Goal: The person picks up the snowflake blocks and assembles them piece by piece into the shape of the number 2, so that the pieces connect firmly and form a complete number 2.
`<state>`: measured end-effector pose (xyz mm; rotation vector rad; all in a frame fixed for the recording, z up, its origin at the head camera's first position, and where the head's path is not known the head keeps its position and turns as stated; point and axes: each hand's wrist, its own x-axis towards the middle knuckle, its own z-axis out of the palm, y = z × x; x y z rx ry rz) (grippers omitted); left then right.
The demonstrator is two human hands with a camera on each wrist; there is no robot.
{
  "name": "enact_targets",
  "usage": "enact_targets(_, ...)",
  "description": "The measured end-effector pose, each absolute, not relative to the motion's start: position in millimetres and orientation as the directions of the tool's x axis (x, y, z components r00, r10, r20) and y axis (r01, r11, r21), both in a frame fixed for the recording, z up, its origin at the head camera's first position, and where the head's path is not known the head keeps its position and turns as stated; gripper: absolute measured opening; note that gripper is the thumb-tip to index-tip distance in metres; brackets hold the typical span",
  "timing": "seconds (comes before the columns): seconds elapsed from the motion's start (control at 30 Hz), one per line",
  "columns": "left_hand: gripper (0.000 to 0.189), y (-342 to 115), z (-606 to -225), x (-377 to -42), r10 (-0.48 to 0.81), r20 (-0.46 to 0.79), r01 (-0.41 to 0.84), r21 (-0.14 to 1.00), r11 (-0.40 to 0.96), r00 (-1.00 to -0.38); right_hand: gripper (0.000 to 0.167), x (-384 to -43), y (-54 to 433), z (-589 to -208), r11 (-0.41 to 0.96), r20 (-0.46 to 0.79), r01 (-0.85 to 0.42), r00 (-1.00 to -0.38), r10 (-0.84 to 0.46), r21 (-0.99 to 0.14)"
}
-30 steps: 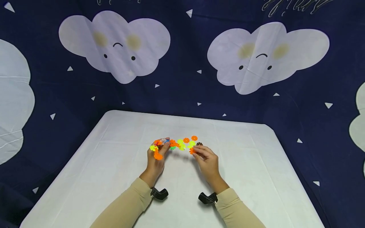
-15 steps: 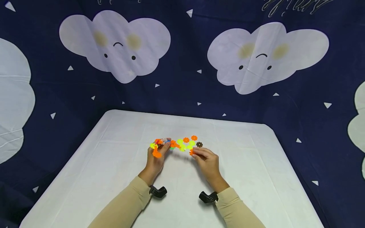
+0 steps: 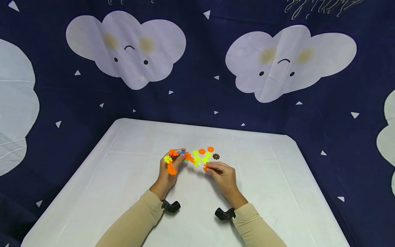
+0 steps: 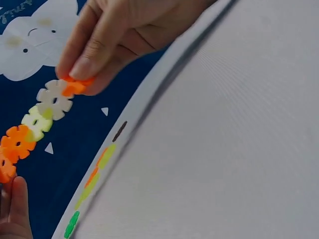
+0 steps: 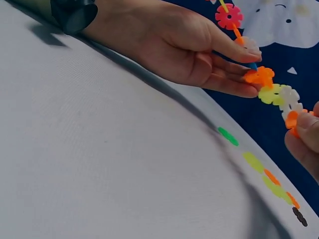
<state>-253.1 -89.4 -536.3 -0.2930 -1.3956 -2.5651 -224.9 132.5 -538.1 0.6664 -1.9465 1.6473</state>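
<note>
A chain of interlocking flower-shaped discs is held in the air between both hands. My left hand [image 3: 167,171] holds it between thumb and fingers; in the right wrist view a blue edge and an orange disc [image 5: 261,77] show at its fingertips. From there the chain runs through a yellow disc [image 4: 38,122] and a white disc [image 4: 55,100] to an orange disc [image 4: 76,87]. My right hand [image 3: 224,176] pinches this orange disc between thumb and fingers. Past the left hand, the chain's other end continues with a pink disc [image 5: 229,17] and an orange part [image 3: 171,169].
Loose discs lie on the white table [image 3: 123,192] beyond the hands: a green disc [image 5: 228,136], several yellow ones, an orange disc [image 3: 210,149], another orange disc [image 3: 202,151] and a dark brown disc [image 3: 216,156]. A dark blue cloth with clouds hangs behind.
My right hand has drawn slightly toward me with its orange disc, uncovering the brown disc. The chain's orange part at the left hand has shifted slightly. The loose discs have not moved.
</note>
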Motion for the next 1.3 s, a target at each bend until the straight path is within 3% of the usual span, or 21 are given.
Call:
enact_targets(0.2,0.045,-91,-538,-254,-0.150,0.180,0.234,0.775,-0.587,-0.972,0.023,-232,139,-549,0.053,0.629,-0.634,-0.773,-0.088,-0.772)
enact_targets(0.27,0.046,-91,-539,-255,-0.176,0.149,0.227,0.758,-0.611,-0.973,0.021,-236,144,-549,0.081,0.627,-0.631,-0.776,-0.067,-0.772)
enact_targets(0.33,0.047,-90,-539,-257,-0.186,0.133,0.222,0.752,-0.621,-0.974,0.020,-242,151,-548,0.166,0.624,-0.619,-0.781,-0.025,-0.767)
enact_targets(0.4,0.047,-89,-540,-257,-0.184,0.136,0.222,0.753,-0.619,-0.973,0.022,-250,158,-549,0.338,0.605,-0.566,-0.796,0.014,-0.752)
enact_targets(0.53,0.044,-88,-542,-258,-0.181,0.164,0.241,0.761,-0.603,-0.970,0.030,-269,168,-555,0.659,0.503,-0.399,-0.863,-0.036,-0.638)
enact_targets(0.67,0.042,-87,-545,-258,-0.183,0.159,0.239,0.763,-0.600,-0.970,0.019,-278,171,-559,0.727,0.419,-0.370,-0.899,-0.124,-0.578)
enact_targets(0.9,0.040,-86,-543,-256,-0.191,0.175,0.255,0.769,-0.586,-0.966,0.012,-268,174,-555,0.560,0.395,-0.353,-0.917,-0.048,-0.750)
enact_targets(1.0,0.040,-86,-543,-256,-0.212,0.186,0.278,0.753,-0.597,-0.959,0.012,-261,173,-550,0.380,0.364,-0.348,-0.931,-0.032,-0.857)
enact_targets(1.13,0.040,-88,-545,-258,-0.229,0.196,0.297,0.740,-0.603,-0.954,0.021,-247,170,-542,0.019,0.275,-0.276,-0.960,-0.063,-0.961)
enact_targets(1.3,0.043,-91,-543,-258,-0.228,0.233,0.324,0.743,-0.585,-0.945,0.026,-235,165,-540,-0.155,0.250,-0.229,-0.960,-0.126,-0.961)
